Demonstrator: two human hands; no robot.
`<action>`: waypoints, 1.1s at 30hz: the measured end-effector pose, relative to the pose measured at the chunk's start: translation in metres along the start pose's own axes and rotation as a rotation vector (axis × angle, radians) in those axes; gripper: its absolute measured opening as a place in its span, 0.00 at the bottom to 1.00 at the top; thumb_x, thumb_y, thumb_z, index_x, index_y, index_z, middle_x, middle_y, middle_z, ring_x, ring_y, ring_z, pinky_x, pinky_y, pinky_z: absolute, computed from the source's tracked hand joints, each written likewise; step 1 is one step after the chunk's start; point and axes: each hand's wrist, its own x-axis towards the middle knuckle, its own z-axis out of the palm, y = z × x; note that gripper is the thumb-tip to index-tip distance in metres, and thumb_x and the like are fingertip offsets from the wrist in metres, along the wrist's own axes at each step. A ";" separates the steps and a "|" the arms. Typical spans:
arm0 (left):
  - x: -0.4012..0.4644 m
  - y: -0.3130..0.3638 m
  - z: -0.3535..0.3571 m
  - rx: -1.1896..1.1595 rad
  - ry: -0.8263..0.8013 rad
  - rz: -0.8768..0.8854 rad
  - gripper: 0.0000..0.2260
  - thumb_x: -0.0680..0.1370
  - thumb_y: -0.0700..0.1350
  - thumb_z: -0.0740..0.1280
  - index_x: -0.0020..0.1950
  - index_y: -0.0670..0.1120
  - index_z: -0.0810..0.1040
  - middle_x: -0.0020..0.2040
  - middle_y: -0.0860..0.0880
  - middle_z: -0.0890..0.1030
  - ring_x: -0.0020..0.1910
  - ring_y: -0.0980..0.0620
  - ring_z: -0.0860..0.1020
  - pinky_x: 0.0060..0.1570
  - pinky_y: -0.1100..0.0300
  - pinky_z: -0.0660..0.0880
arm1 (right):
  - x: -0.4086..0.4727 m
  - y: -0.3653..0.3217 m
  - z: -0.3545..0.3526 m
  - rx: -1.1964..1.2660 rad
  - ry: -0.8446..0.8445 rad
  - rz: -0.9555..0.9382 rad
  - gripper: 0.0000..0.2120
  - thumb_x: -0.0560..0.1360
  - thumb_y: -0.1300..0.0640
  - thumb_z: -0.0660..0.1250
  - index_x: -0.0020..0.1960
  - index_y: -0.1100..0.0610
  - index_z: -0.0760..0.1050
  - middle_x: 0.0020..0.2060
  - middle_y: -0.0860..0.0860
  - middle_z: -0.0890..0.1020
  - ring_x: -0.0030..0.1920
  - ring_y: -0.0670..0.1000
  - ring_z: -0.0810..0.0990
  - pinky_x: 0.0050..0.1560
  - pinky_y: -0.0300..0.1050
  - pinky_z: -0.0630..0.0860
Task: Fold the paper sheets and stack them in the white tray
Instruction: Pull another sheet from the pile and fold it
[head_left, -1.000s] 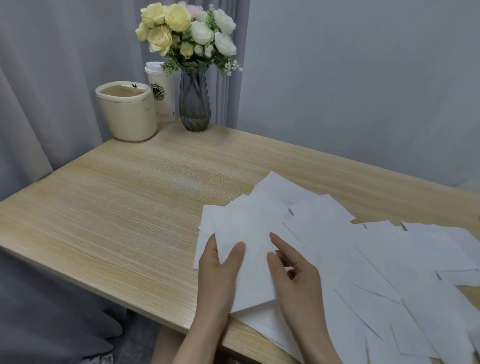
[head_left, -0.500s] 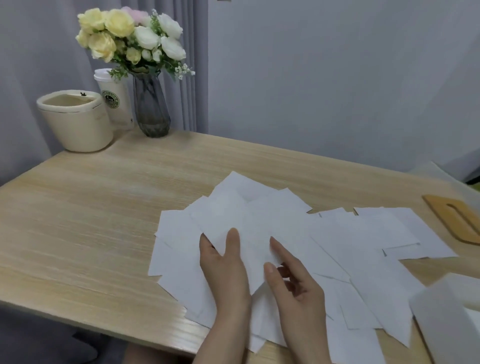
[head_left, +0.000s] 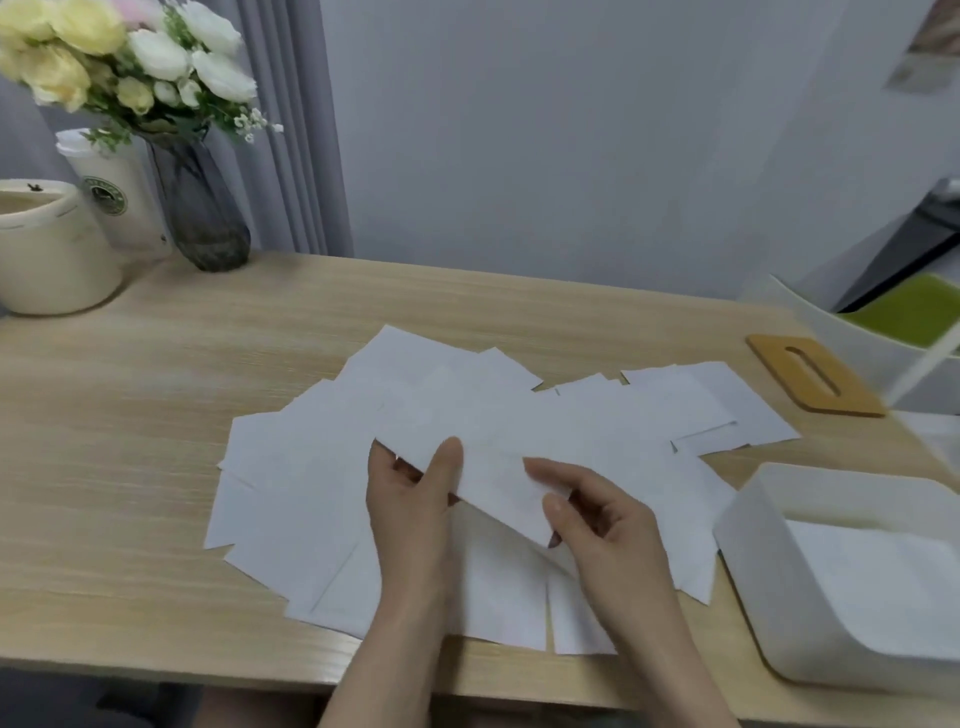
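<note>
Several white paper sheets (head_left: 322, 483) lie fanned out and overlapping on the wooden table (head_left: 130, 415). One sheet (head_left: 493, 467) is lifted off the pile. My left hand (head_left: 415, 499) pinches its left edge, thumb on top and fingers underneath. My right hand (head_left: 597, 514) pinches its lower right corner between thumb and fingers. The white tray (head_left: 748, 525) stands at the right, by the table's front edge, with white paper (head_left: 872, 571) lying inside it.
At the back left stand a dark glass vase with flowers (head_left: 200, 208), a paper cup (head_left: 117, 197) and a cream pot (head_left: 52, 249). A wooden slotted lid (head_left: 815, 379) lies at the back right next to a white box (head_left: 852, 338).
The view has swung right, bringing the tray into sight. Both hands were resting on a sheet on the pile; now they hold one sheet raised off it.
</note>
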 end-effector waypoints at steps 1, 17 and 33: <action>0.001 0.002 -0.003 0.027 -0.030 0.003 0.19 0.77 0.37 0.69 0.64 0.53 0.75 0.48 0.50 0.83 0.46 0.57 0.83 0.43 0.58 0.80 | 0.002 -0.003 -0.009 -0.015 0.000 -0.007 0.16 0.76 0.68 0.64 0.50 0.48 0.83 0.32 0.43 0.80 0.30 0.44 0.72 0.37 0.28 0.70; -0.045 0.000 0.058 0.129 -0.360 -0.088 0.13 0.75 0.36 0.71 0.54 0.51 0.83 0.55 0.57 0.82 0.27 0.52 0.76 0.46 0.58 0.79 | -0.014 -0.024 -0.116 -0.103 0.218 -0.052 0.10 0.74 0.58 0.70 0.48 0.43 0.83 0.34 0.36 0.79 0.34 0.44 0.69 0.40 0.31 0.70; -0.095 -0.061 0.130 0.740 -0.701 0.458 0.11 0.69 0.62 0.59 0.50 0.68 0.74 0.59 0.77 0.71 0.68 0.73 0.62 0.76 0.53 0.46 | -0.035 0.010 -0.240 -0.459 0.560 0.051 0.13 0.73 0.53 0.70 0.49 0.34 0.78 0.51 0.46 0.81 0.57 0.49 0.74 0.69 0.59 0.63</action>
